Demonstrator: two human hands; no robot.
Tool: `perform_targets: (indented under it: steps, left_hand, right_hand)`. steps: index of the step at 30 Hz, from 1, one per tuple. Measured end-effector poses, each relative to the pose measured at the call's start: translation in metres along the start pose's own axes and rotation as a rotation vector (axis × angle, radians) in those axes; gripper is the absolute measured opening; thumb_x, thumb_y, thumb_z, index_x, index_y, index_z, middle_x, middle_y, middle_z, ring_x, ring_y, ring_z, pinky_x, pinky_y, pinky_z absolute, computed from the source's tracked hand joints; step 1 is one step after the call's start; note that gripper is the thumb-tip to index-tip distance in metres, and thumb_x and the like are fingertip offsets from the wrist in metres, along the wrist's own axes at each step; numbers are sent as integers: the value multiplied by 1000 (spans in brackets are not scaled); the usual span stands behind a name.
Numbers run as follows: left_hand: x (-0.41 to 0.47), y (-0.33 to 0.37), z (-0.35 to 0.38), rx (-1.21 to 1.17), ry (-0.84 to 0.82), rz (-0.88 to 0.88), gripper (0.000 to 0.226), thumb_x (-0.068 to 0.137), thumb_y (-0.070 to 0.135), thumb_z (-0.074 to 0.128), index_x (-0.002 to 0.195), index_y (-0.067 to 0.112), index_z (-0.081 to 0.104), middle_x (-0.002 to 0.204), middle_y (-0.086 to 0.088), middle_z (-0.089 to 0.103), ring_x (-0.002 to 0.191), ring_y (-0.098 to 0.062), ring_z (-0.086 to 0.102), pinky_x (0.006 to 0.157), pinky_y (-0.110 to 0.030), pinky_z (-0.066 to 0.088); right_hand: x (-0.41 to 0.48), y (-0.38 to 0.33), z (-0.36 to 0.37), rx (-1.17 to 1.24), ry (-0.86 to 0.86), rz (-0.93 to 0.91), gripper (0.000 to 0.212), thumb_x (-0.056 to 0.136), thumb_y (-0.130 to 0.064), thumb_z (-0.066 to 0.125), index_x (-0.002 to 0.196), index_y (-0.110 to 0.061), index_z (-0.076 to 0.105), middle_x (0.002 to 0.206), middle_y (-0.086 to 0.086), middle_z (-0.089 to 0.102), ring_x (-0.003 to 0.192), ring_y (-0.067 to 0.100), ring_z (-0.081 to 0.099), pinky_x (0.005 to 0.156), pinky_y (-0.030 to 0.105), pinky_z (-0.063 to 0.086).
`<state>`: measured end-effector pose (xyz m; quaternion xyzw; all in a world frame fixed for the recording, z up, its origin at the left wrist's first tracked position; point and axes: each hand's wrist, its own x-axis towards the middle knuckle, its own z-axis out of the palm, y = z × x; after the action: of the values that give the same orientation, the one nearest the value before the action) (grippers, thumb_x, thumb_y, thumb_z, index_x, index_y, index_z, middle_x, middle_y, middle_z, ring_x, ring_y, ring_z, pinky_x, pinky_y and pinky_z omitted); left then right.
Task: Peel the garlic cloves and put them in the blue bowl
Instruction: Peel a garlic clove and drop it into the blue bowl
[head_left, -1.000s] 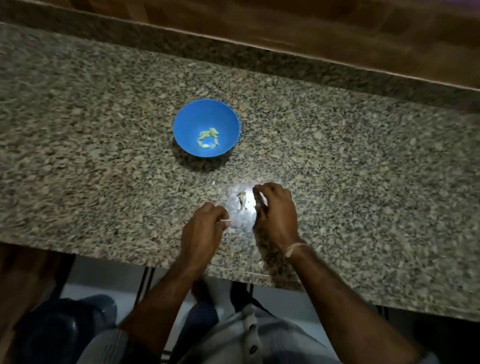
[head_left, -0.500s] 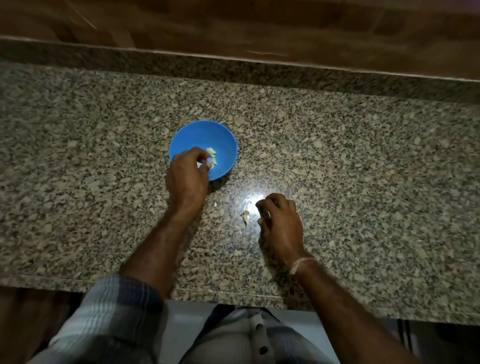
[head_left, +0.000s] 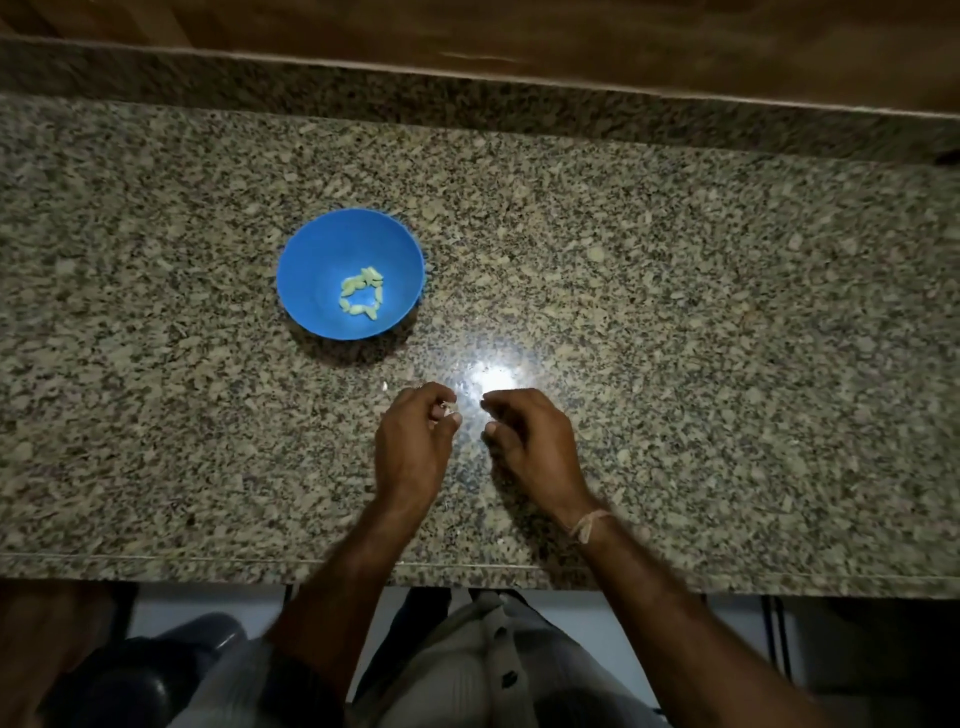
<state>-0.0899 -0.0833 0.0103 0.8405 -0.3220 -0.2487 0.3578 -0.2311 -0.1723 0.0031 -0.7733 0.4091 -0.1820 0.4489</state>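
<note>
While the left hand (head_left: 415, 447) pinches a half-hidden garlic clove (head_left: 450, 407), the curled right hand (head_left: 535, 441) hides whether it holds anything.

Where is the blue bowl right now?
In the head view, the blue bowl sits left of centre on the granite counter, beyond and left of the left hand, which pinches a garlic clove.

Speckled granite counter (head_left: 675, 312), polished, across the full width, front edge straight. Bright glare spot (head_left: 493, 376) near its centre. Low granite upstand (head_left: 363, 104) along the back, brown wood panelling (head_left: 623, 36) above. Pale floor (head_left: 208, 603) below the edge. Dark rounded container (head_left: 156, 670) lower left. Dim overall.
</note>
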Motion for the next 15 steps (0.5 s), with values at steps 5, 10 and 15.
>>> perform_targets:
  steps: [5, 10, 15]
  left_hand:
    - [-5, 6, -1, -392, -86, -234, 17, 92, 2, 72, 101, 16, 73, 83, -5, 74, 78, -16, 73, 69, -23, 56]
    - [-19, 15, -7, -764, -115, -367, 19, 98, 2, 67, 113, 11, 73, 97, -11, 78, 84, -18, 74, 74, -28, 60]
    - [-27, 23, -11, -785, -92, -349, 20, 97, 0, 67, 113, 11, 73, 100, -14, 77, 83, -16, 72, 72, -24, 60]
  right_hand:
    - [-5, -14, 9, 293, -80, 230, 23, 95, -13, 74, 118, -12, 77, 106, -1, 79, 100, 11, 74, 91, 31, 61]
    - [-6, -21, 0, 469, -82, 282, 16, 92, -13, 78, 108, -10, 79, 96, 3, 81, 92, 18, 78, 85, 38, 64]
    - [-5, -24, -12, 399, -90, 204, 14, 91, -16, 81, 105, -12, 81, 96, -2, 81, 93, 14, 77, 88, 40, 63]
